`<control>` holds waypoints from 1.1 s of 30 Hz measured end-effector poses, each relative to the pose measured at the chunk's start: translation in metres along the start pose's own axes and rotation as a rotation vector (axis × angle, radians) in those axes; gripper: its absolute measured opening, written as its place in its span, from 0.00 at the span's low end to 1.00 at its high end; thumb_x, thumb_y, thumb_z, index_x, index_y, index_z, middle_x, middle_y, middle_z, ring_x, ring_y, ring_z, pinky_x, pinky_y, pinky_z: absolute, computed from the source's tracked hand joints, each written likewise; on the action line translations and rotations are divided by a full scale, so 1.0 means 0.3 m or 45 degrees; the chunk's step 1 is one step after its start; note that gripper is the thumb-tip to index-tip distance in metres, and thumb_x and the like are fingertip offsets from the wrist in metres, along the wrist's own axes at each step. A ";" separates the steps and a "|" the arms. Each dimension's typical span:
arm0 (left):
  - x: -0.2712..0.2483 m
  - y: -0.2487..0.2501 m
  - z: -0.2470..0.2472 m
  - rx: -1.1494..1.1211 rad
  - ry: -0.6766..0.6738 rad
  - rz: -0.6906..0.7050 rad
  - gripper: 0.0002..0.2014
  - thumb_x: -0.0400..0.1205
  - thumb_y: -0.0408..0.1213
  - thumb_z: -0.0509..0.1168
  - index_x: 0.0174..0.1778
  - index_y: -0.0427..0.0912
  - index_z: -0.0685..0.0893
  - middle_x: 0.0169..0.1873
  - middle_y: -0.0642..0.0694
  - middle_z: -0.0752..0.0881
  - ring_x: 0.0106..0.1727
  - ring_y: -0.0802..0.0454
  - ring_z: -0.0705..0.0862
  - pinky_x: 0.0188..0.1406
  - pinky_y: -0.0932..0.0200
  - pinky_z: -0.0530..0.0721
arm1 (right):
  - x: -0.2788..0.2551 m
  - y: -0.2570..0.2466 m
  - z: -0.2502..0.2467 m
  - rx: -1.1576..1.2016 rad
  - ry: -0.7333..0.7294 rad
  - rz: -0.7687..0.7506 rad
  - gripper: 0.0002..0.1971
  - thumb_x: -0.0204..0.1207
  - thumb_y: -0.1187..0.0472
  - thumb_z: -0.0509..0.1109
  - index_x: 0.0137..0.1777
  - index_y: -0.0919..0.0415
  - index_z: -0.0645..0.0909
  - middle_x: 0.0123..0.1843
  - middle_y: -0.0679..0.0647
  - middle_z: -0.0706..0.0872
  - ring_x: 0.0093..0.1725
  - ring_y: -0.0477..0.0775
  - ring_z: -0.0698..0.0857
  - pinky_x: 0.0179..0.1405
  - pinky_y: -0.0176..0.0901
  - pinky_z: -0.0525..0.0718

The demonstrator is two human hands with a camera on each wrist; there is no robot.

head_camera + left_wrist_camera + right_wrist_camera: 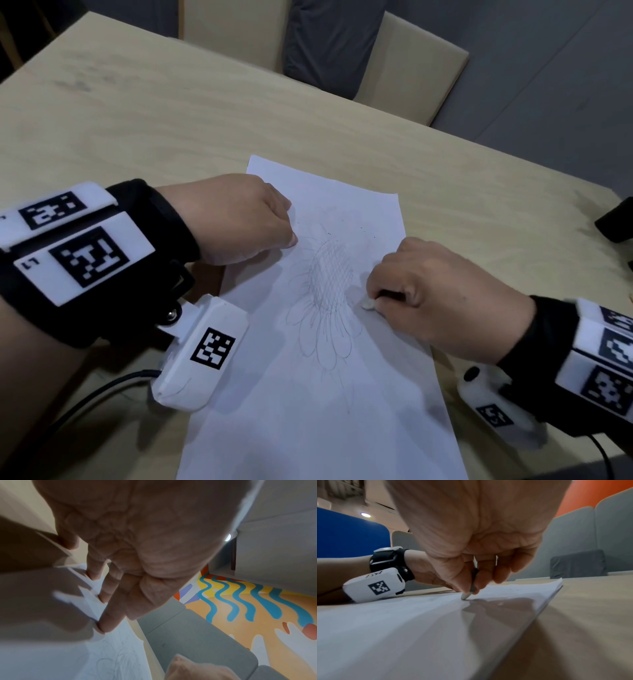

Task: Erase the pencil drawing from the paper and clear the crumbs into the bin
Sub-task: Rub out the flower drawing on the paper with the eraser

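A white sheet of paper (308, 394) lies on the wooden table, with a pencil flower drawing (329, 284) at its middle. My left hand (287, 226) rests on the sheet's left edge, its fingertips (106, 624) pressing the paper (68, 655) flat. My right hand (376, 298) sits at the drawing's right side and pinches a slim eraser (368, 304). The eraser's white tip (465, 596) touches the paper (402, 622). A few dark specks (363, 228) lie on the sheet above the drawing. No bin is in view.
The light wooden table (137, 120) stretches far to the left and back. Beige chairs (411, 65) stand along the far edge. A dark object (616, 222) lies at the table's right edge. A black cable (85, 404) runs from the left wrist camera.
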State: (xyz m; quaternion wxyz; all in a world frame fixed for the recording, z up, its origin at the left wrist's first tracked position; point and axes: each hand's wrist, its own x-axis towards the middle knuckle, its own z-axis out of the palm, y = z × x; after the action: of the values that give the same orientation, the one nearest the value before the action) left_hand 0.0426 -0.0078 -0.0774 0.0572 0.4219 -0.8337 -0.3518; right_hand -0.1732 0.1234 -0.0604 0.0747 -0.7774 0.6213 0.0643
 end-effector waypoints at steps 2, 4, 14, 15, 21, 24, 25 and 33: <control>0.001 0.004 0.001 -0.013 -0.004 -0.025 0.23 0.77 0.51 0.69 0.27 0.34 0.80 0.42 0.62 0.86 0.69 0.58 0.81 0.70 0.46 0.77 | 0.022 0.003 -0.006 -0.016 0.049 0.029 0.06 0.72 0.61 0.64 0.36 0.53 0.79 0.30 0.45 0.81 0.38 0.54 0.75 0.41 0.55 0.80; 0.001 0.003 0.000 -0.009 0.000 -0.033 0.21 0.81 0.46 0.69 0.28 0.33 0.82 0.48 0.65 0.85 0.71 0.62 0.78 0.72 0.50 0.75 | 0.028 0.008 -0.007 -0.026 0.065 0.022 0.06 0.71 0.61 0.63 0.36 0.53 0.80 0.30 0.45 0.81 0.38 0.55 0.75 0.40 0.55 0.80; -0.008 0.014 -0.002 0.010 0.017 -0.032 0.21 0.81 0.45 0.68 0.28 0.33 0.80 0.54 0.42 0.86 0.68 0.42 0.81 0.68 0.35 0.76 | 0.026 0.002 -0.001 -0.057 0.088 -0.006 0.06 0.71 0.60 0.63 0.36 0.53 0.80 0.29 0.45 0.80 0.37 0.56 0.75 0.38 0.56 0.80; -0.008 0.014 -0.002 0.012 0.006 -0.045 0.20 0.81 0.45 0.68 0.29 0.32 0.81 0.56 0.42 0.86 0.68 0.42 0.81 0.68 0.36 0.76 | 0.014 0.008 -0.001 -0.047 0.062 -0.009 0.06 0.71 0.60 0.63 0.36 0.53 0.80 0.29 0.45 0.80 0.38 0.55 0.75 0.39 0.56 0.80; -0.005 0.009 -0.003 0.006 -0.035 -0.061 0.20 0.80 0.48 0.68 0.36 0.32 0.86 0.59 0.42 0.84 0.67 0.42 0.82 0.69 0.36 0.76 | -0.008 0.004 -0.001 -0.039 0.012 0.022 0.06 0.72 0.59 0.62 0.37 0.52 0.80 0.31 0.45 0.81 0.40 0.54 0.76 0.42 0.54 0.79; -0.017 0.018 -0.006 0.013 -0.034 -0.049 0.24 0.68 0.56 0.62 0.36 0.35 0.87 0.57 0.42 0.85 0.66 0.43 0.82 0.68 0.36 0.77 | -0.008 0.010 0.001 -0.057 0.037 0.026 0.06 0.72 0.59 0.61 0.37 0.52 0.79 0.31 0.45 0.81 0.40 0.55 0.76 0.42 0.55 0.79; -0.022 0.020 -0.007 0.008 -0.032 -0.044 0.23 0.66 0.56 0.61 0.34 0.37 0.85 0.56 0.43 0.86 0.66 0.43 0.82 0.68 0.36 0.77 | -0.019 0.010 0.002 -0.051 0.020 0.013 0.06 0.72 0.59 0.62 0.36 0.52 0.79 0.31 0.44 0.81 0.40 0.54 0.76 0.42 0.55 0.79; -0.023 0.024 -0.009 -0.009 -0.041 -0.032 0.26 0.66 0.56 0.61 0.38 0.33 0.86 0.57 0.42 0.85 0.66 0.42 0.82 0.67 0.37 0.78 | -0.023 0.013 0.003 -0.053 0.007 0.049 0.07 0.73 0.58 0.60 0.36 0.52 0.78 0.32 0.45 0.81 0.40 0.53 0.75 0.43 0.54 0.79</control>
State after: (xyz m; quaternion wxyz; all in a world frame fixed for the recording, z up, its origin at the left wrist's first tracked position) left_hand 0.0432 -0.0013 -0.0696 0.0408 0.4266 -0.8278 -0.3620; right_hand -0.1784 0.1293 -0.0601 0.0557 -0.7668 0.6349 0.0765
